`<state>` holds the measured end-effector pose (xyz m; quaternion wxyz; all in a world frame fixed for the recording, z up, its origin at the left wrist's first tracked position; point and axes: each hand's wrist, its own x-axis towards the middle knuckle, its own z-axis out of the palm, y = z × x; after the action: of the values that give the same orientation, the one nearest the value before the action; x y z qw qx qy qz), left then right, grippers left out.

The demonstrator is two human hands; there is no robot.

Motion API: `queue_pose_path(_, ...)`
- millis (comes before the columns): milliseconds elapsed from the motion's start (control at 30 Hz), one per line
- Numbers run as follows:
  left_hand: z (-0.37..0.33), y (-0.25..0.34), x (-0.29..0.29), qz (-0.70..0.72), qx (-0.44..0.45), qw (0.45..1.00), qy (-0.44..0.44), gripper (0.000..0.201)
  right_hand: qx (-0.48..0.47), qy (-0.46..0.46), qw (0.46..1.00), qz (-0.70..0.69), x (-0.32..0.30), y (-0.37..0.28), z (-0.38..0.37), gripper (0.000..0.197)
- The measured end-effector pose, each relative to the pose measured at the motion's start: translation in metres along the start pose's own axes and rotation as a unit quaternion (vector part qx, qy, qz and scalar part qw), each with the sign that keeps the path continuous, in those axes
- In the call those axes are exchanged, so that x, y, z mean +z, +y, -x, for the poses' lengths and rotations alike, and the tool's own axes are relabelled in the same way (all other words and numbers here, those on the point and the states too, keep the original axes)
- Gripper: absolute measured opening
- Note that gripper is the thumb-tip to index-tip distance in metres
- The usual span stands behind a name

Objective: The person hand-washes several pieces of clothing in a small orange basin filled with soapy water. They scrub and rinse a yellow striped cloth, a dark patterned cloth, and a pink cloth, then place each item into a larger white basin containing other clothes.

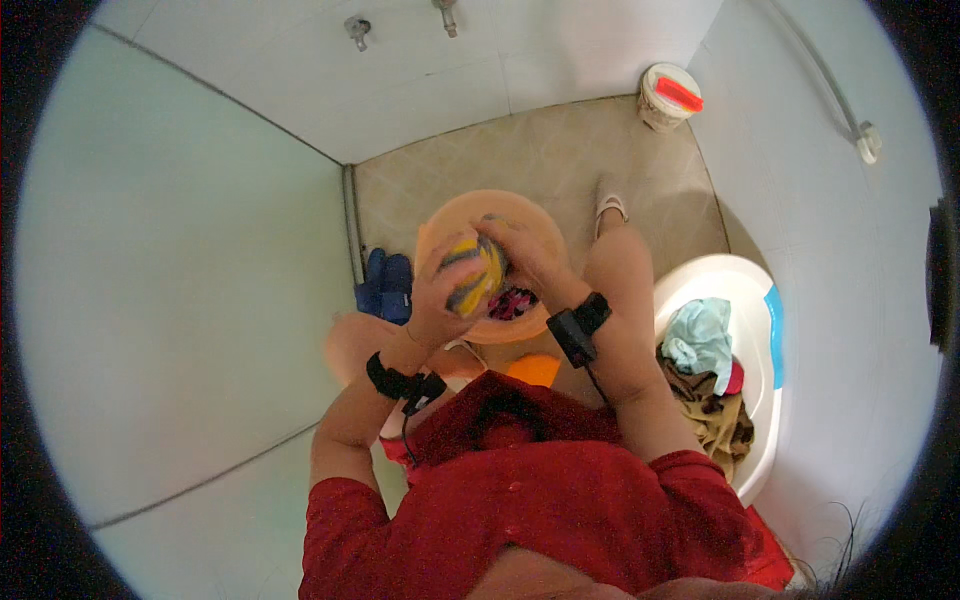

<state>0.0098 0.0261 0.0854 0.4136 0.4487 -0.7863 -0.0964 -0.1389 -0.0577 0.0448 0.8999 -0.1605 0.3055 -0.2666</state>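
Note:
A bunched yellow-and-grey striped cloth [482, 278] is held up over a round peach-coloured basin [470, 207]. My left hand [437, 290] wraps around its left side, with the fingers curled over the front. On the other side my right hand [530, 252] grips the cloth's upper right part, and the fingertips partly hide it. Below the hands, a dark cloth with pink patches [513, 303] lies in the basin. Its lower folds and the basin's bottom are mostly hidden. Both wrists wear black straps with small devices.
To the right stands a white tub [768, 420] with light blue, brown and red clothes. Blue slippers [385, 287] sit left of the basin by a glass panel. A white bucket [662, 110] with a red object on top is in the far right corner. Taps [358, 33] stick out from the wall.

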Motion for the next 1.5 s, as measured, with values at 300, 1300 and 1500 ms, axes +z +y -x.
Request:
queue_pose_path(300, 0.006, -0.008, -0.003, 0.008, 0.200, 0.962, -0.187, 0.038, -0.115, -0.109, 0.839, 0.521, 0.003, 0.014, -0.028, 0.026)
queue_pose_path(1300, 0.042, 0.043, -0.008, 0.246, -0.509, 0.824, 0.025, 0.041, -0.243, 0.133, 0.689, 0.670, -0.008, 0.022, 0.012, 0.043)
queue_pose_path(1500, 0.066, 0.025, -0.008, 0.335, -0.491, 0.798, 0.103, 0.046, -0.317, -0.040, 0.874, 0.367, 0.008, 0.007, 0.049, 0.046)
